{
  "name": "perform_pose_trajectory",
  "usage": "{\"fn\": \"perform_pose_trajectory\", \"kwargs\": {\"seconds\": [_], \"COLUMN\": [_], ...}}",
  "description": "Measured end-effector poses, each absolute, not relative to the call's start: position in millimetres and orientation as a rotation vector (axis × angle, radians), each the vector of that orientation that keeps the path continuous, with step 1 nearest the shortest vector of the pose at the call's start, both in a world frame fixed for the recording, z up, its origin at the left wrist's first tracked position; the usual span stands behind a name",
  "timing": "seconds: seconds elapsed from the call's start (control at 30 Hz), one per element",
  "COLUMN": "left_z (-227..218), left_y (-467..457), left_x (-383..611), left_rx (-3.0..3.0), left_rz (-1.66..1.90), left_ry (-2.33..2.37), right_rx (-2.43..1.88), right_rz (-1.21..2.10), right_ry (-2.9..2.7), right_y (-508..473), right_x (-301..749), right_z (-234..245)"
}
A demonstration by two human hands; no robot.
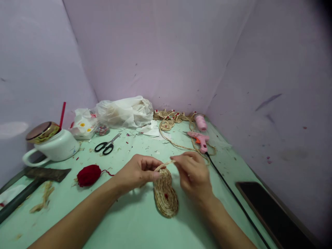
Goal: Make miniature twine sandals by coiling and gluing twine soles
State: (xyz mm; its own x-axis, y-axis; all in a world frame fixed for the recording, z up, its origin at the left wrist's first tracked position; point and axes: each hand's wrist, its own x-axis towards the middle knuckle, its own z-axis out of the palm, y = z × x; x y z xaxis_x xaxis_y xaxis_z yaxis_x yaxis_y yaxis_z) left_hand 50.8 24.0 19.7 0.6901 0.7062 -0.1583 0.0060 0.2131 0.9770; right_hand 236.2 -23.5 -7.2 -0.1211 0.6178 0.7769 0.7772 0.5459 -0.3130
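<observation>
An oval coil of jute twine (pixel 165 195) with a small red dot at its middle stands tilted on the green table (pixel 135 224). My left hand (pixel 140 172) is closed, pinching the coil's upper edge. My right hand (pixel 193 173) is closed too, pinching the loose twine end (pixel 164 165) that sticks up from the coil between both hands.
A red yarn ball (pixel 89 175) lies left of my hands. Black scissors (pixel 105 147), a white mug (pixel 53 145) with a gold lid, plastic bags (pixel 124 112), more twine pieces (pixel 168 119), a pink glue gun (pixel 199 140) with a black cord, a hatchet (pixel 31 186) and a dark phone (pixel 269 211) surround them.
</observation>
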Motion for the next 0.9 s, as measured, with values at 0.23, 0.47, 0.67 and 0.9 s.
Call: {"fn": "perform_pose_trajectory", "kwargs": {"seconds": [0.23,0.47,0.67,0.9], "left_z": [11,-11,-12,-3], "left_y": [49,41,40,32], "left_x": [25,35,37,43], "left_rx": [1.455,1.44,1.48,1.689], "left_rz": [0.613,0.474,0.435,0.461], "left_ry": [0.992,0.937,0.876,0.739], "right_rx": [-1.628,-1.572,-1.463,-1.306], "right_rz": [-0.312,-0.248,-0.528,-0.532], "right_ry": [-1.482,-1.925,-1.702,-2.013], "right_y": [-14,-14,-17,-16], "right_x": [273,267,262,245], "right_z": [-13,-17,-5,-14]}}
